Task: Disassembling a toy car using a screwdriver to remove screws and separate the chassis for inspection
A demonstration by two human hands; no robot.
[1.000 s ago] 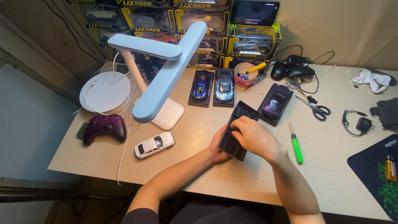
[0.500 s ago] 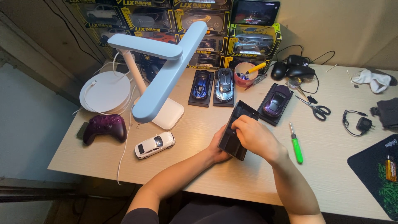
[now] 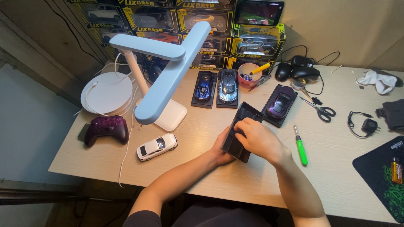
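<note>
Gripping a black display base (image 3: 240, 133) from both sides, the person holds it tilted just above the counter (image 3: 202, 176), close to the body. In the head view, the left hand (image 3: 221, 152) is closed around the near left edge, and the right hand (image 3: 256, 138) is curled over the top, fingers pressing into the tray's inside.

Just beyond the hands, a purple model car (image 3: 280, 102) sits on its own base, nearly touching the held one; a jolt could likely knock it. A green screwdriver (image 3: 300, 145) lies just right of the right hand and might roll if the wrist brushes it. A white model car (image 3: 157, 146) stands loose to the left of the left hand, near the counter's front edge, where a stray elbow could push it off.
</note>
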